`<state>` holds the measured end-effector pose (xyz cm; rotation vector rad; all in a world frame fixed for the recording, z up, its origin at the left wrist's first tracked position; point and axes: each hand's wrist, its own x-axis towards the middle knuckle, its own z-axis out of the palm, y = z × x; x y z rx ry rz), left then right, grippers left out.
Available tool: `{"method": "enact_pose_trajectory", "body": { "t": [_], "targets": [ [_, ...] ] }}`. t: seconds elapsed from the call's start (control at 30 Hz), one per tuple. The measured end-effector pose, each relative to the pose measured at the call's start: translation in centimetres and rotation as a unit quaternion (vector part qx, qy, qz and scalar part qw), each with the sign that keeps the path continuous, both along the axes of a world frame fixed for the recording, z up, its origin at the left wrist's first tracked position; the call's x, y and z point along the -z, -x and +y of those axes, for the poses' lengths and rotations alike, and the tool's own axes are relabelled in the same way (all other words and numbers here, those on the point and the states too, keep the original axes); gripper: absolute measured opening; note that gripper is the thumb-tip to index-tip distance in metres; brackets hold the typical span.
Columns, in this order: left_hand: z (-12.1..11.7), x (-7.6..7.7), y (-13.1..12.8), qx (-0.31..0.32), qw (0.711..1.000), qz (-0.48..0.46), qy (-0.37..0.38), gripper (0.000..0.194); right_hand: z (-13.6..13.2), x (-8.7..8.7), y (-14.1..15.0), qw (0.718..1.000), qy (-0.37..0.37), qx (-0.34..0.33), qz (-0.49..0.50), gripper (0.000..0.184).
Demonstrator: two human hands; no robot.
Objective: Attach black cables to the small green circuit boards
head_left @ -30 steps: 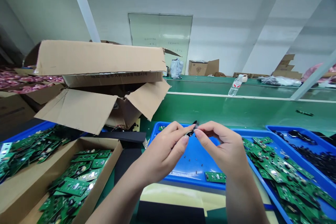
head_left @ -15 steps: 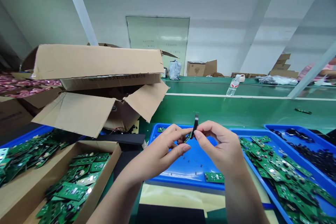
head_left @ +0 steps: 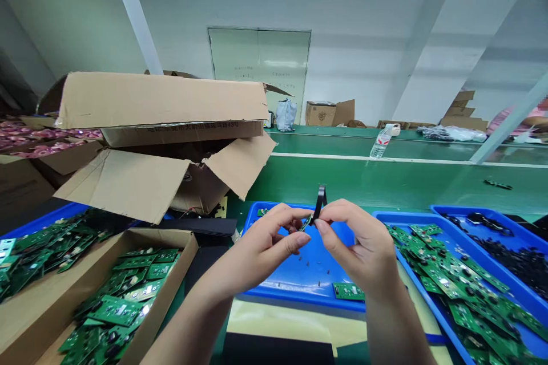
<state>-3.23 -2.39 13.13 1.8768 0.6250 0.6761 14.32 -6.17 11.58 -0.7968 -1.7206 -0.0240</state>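
My left hand [head_left: 268,245] pinches a small green circuit board [head_left: 305,223] at its fingertips. My right hand [head_left: 357,239] grips the lower end of a thin black strip [head_left: 320,201], which stands upright where it meets the board. The fingers partly hide the join, so I cannot tell how the two connect. Below both hands lies a blue tray [head_left: 299,285] scattered with several tiny dark parts [head_left: 308,265]. A finished-looking green circuit board [head_left: 349,291] rests at the tray's front edge, close to my right wrist.
A cardboard box [head_left: 171,245] of green circuit boards sits at lower left, and a blue tray of boards [head_left: 445,268] at right. Black parts fill another blue tray [head_left: 514,245]. Open cartons [head_left: 162,102], a green bench, a water bottle [head_left: 380,142] and a person's pink sleeve [head_left: 509,120] lie beyond.
The black strip has risen from a low, tilted position to stand upright between my hands. My fingertips have moved slightly apart, and the small board now shows at my left fingertips.
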Motion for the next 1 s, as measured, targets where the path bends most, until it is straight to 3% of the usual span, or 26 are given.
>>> {"method": "enact_pose_trajectory", "body": {
  "t": [0.17, 0.33, 0.47, 0.6, 0.67, 0.77, 1.0],
  "targets": [
    [0.6, 0.7, -0.1, -0.021, 0.999, -0.013, -0.026, 0.040, 0.4, 0.0, 0.0, 1.000, -0.011, 0.000, -0.011, 0.013],
    [1.3, 1.2, -0.1, -0.066, 0.987, -0.059, -0.138, 0.034, 0.2, -0.1, -0.4, 0.998, -0.004, -0.056, -0.026, 0.018],
    [1.3, 1.0, 0.0, -0.141, 0.939, -0.095, -0.300, 0.031, -0.2, 0.1, -1.2, 0.996, 0.031, -0.086, 0.018, 0.031],
    [1.1, 0.7, -0.1, -0.163, 0.886, -0.108, -0.422, 0.036, -0.2, 0.1, -1.7, 0.979, 0.112, -0.089, 0.148, 0.018],
    [1.0, 0.8, -0.2, -0.170, 0.865, -0.103, -0.460, 0.038, -0.2, 0.0, -1.5, 0.970, 0.165, -0.110, 0.138, 0.012],
    [1.2, 1.0, -0.5, -0.184, 0.837, -0.100, -0.506, 0.035, -0.1, 0.0, -0.9, 0.958, 0.233, -0.138, 0.098, 0.019],
    [1.6, 1.2, -0.5, -0.210, 0.804, -0.084, -0.550, 0.034, -0.2, 0.3, 0.1, 0.930, 0.296, -0.174, 0.134, 0.024]
  ]
}}
